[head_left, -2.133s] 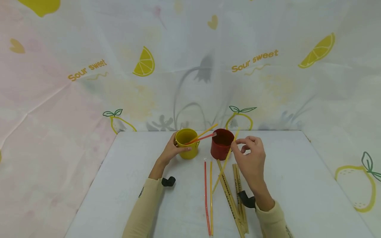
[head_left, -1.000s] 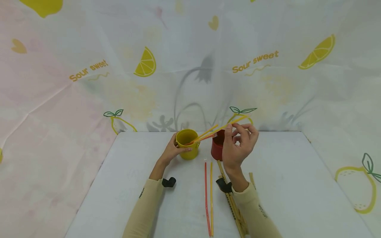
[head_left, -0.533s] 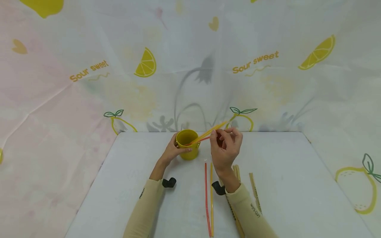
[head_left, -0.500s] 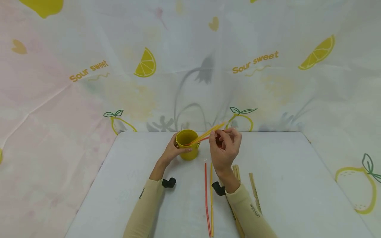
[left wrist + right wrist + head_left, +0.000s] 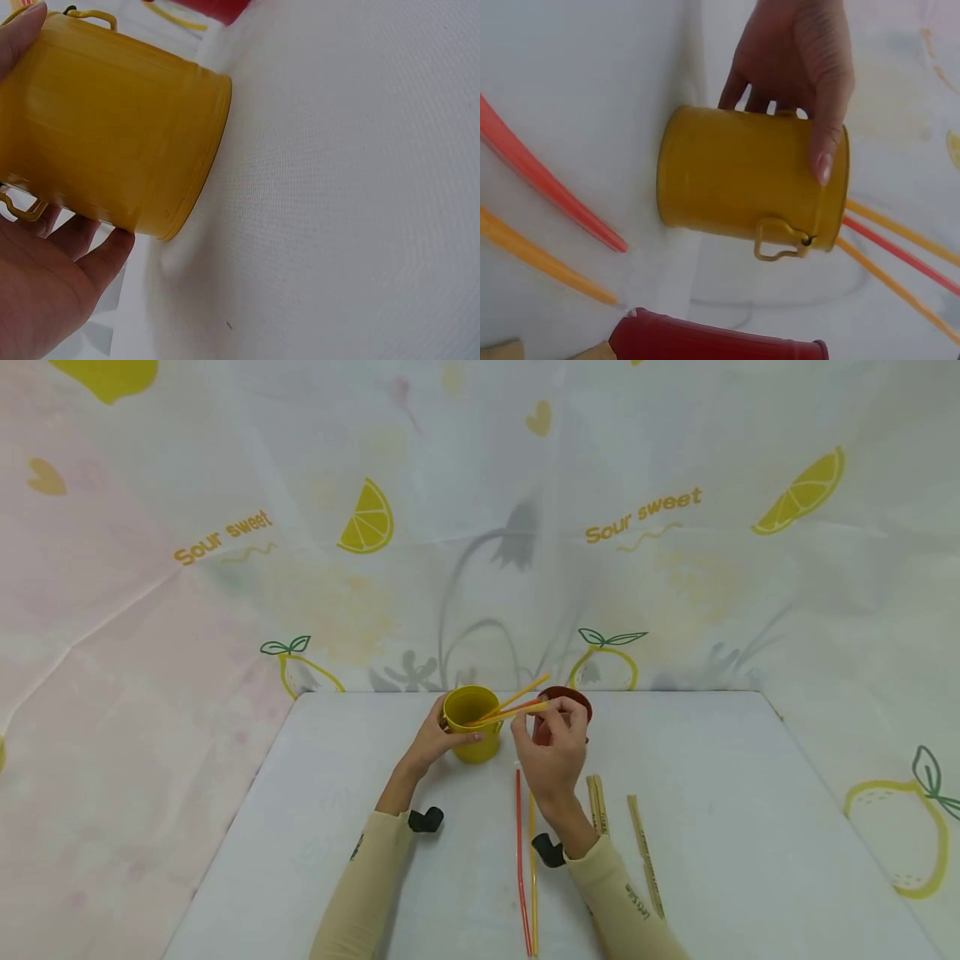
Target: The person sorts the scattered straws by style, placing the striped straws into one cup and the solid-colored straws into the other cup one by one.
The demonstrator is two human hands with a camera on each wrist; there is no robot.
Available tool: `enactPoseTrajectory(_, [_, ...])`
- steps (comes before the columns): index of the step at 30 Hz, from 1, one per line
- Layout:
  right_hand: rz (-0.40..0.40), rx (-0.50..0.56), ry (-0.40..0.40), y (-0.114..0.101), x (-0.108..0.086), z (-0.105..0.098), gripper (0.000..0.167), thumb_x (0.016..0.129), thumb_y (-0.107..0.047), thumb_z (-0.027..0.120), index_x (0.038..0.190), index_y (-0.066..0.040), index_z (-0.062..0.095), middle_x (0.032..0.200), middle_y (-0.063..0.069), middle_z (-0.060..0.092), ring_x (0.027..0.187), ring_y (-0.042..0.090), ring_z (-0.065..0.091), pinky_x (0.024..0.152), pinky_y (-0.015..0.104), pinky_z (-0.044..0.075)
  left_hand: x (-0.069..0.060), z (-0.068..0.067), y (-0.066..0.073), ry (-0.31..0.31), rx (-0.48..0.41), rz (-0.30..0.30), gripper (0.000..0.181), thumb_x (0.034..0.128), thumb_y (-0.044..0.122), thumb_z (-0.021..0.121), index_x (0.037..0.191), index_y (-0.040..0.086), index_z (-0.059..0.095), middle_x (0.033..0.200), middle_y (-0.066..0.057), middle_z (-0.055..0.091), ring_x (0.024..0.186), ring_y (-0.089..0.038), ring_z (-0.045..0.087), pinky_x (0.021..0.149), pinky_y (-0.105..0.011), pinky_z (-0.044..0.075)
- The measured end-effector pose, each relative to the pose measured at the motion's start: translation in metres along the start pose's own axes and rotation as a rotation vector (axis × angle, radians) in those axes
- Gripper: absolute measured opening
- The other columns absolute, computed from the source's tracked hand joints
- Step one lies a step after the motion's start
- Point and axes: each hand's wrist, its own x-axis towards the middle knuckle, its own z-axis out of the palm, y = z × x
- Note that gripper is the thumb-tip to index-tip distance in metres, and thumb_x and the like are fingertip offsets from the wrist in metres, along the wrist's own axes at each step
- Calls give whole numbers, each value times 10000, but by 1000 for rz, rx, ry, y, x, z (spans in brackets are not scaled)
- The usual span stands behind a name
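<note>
My left hand (image 5: 429, 742) grips the side of the yellow bucket (image 5: 480, 750), thumb near the rim. In the left wrist view the bucket (image 5: 112, 127) stands upright on the table, fingers of my left hand (image 5: 45, 292) under its side. Two yellow straws and a red one lean out of its mouth to the right; the right wrist view shows all three, including the red straw (image 5: 904, 255). My right hand (image 5: 552, 768) pinches the lower yellow straw (image 5: 498, 717) between thumb and index finger. Its fingertips are outside the right wrist view.
A red bucket (image 5: 583, 703) stands behind my right hand. On the table lie a red straw (image 5: 519, 843) and a yellow straw (image 5: 534, 893), side by side. Several brown printed sticks (image 5: 645, 852) lie around my right forearm, partly covered by it.
My right hand has moved left and brought the yellow straw from the red bucket's side to the yellow bucket's mouth. Lately that straw's outer end has tipped lower. My left hand stays put.
</note>
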Motion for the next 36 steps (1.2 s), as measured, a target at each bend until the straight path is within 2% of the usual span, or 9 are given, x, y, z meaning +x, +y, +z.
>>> enactPoseTrajectory(5, [66,-55,-72,4,-8,0,90,816,-113,752,828,-42,699,1011,129,535,774,261,519,606,305,416,0,0,-1,10,3,8,845,770,184,862,1460,227,376,1373,-26,506,1290,-238,455,1106,-498,312])
enactPoseTrajectory(9, [100,-86,-105,5,-7,0,132,834,-139,752,862,-18,706,1016,130,526,797,244,509,613,353,431,0,1,-1,11,6,4,845,766,184,865,1456,231,379,1364,-19,513,1279,-230,464,1104,-490,317])
enactPoseTrajectory(15, [150,-152,-163,5,-1,1,155,859,-174,740,866,-24,701,1012,116,524,647,197,492,544,317,391,0,0,-1,10,1,-2,837,768,175,862,1451,236,382,1356,-15,519,1265,-220,471,1101,-478,320])
enactPoseTrajectory(18, [192,-170,-193,5,2,2,155,864,-192,735,874,-40,703,1022,102,526,635,196,494,540,320,380,0,0,0,1,-5,-5,836,775,167,857,1456,223,375,1366,-32,510,1269,-229,465,1104,-480,316])
enactPoseTrajectory(22, [249,-188,-233,5,3,2,180,865,-216,732,797,-64,663,1026,79,529,633,187,475,526,336,354,0,0,1,-10,-6,-13,851,785,160,851,1475,205,355,1392,-55,489,1287,-244,448,1111,-479,305])
enactPoseTrajectory(28, [274,-217,-270,3,3,3,361,871,-236,728,648,-102,477,994,71,527,602,182,452,503,335,339,1,0,1,-20,-1,-9,880,798,152,840,1505,182,316,1435,-87,454,1316,-279,418,1117,-507,286])
enactPoseTrajectory(31, [282,-225,-286,2,5,3,303,878,-227,725,677,-79,552,977,76,533,593,182,454,497,337,346,1,-1,0,-17,-2,-9,864,790,155,846,1488,191,338,1417,-72,468,1301,-263,431,1112,-501,295])
enactPoseTrajectory(36, [331,-255,-382,-2,10,-1,172,903,-280,713,866,-113,731,968,77,556,589,162,458,508,333,369,1,0,0,-1,3,-7,821,786,185,854,1452,224,376,1377,-33,495,1265,-233,458,1102,-480,315])
